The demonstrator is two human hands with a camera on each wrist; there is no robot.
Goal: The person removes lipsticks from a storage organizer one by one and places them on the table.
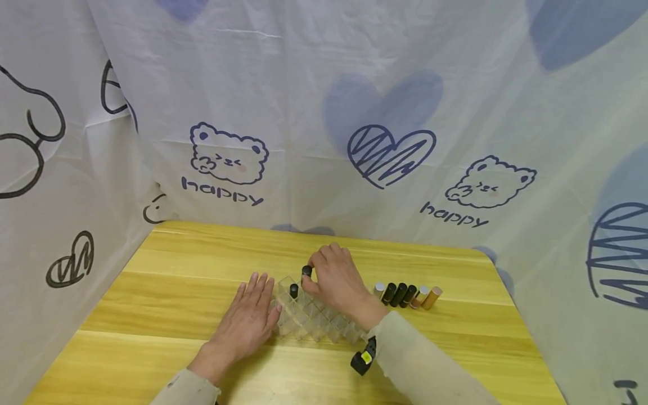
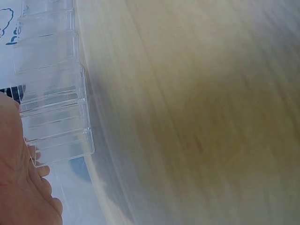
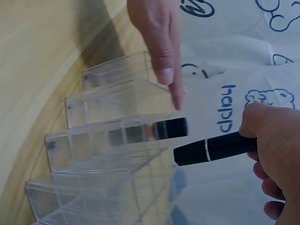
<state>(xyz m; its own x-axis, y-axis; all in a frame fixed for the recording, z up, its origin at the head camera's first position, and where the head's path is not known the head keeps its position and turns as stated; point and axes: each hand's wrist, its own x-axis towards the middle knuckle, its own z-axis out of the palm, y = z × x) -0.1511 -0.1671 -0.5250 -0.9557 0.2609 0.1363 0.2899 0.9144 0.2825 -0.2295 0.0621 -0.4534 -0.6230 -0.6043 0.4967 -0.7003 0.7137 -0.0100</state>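
Note:
A clear plastic lipstick organizer [image 1: 317, 325] with diamond-set compartments stands on the table. My right hand [image 1: 336, 279] pinches a black lipstick tube [image 3: 225, 146] with a thin silver ring. In the right wrist view the tube is tilted, its free end just above the organizer's top and apart from it. One black-topped lipstick [image 1: 293, 291] stands in a compartment near the far left corner. My left hand [image 1: 248, 316] lies along the organizer's left side, fingers straight, the thumb close to its wall. Only part of that hand shows in the left wrist view, beside the organizer's clear wall [image 2: 58, 110].
To the right of the organizer, several lipstick tubes [image 1: 400, 294] stand in a row, black, silver-topped and gold. The wooden table [image 1: 167, 304] meets a printed white cloth [image 1: 309, 185] at its back. A black strap with a small device [image 1: 363, 360] hangs by my right wrist.

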